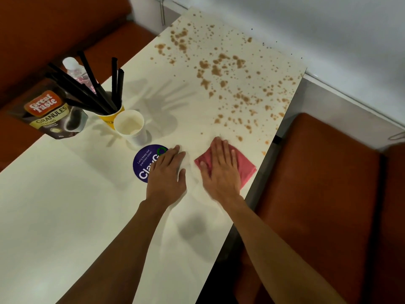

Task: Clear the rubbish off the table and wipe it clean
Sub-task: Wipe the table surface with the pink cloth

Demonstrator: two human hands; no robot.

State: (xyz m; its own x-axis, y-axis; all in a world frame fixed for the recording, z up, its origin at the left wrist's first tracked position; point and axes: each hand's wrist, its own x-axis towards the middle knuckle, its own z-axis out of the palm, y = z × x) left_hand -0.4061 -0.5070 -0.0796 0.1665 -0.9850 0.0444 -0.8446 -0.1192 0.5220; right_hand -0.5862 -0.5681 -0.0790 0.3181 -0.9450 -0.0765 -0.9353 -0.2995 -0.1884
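Note:
A white table (65,211) carries many brown spilled specks and blotches (221,71) across its far half. My right hand (220,170) lies flat, fingers together, pressing a folded pink cloth (244,170) onto the table near its right edge, just short of the spill. My left hand (167,174) rests flat and empty on the table beside it, fingers apart, partly covering a round purple sticker (143,164).
At the left stand a white paper cup (130,127), a yellow cup of black straws (105,93), a dark coffee-granules pouch (51,114) and a clear bottle (74,68). Orange bench seats (324,194) flank the table. A white wall (306,23) runs behind.

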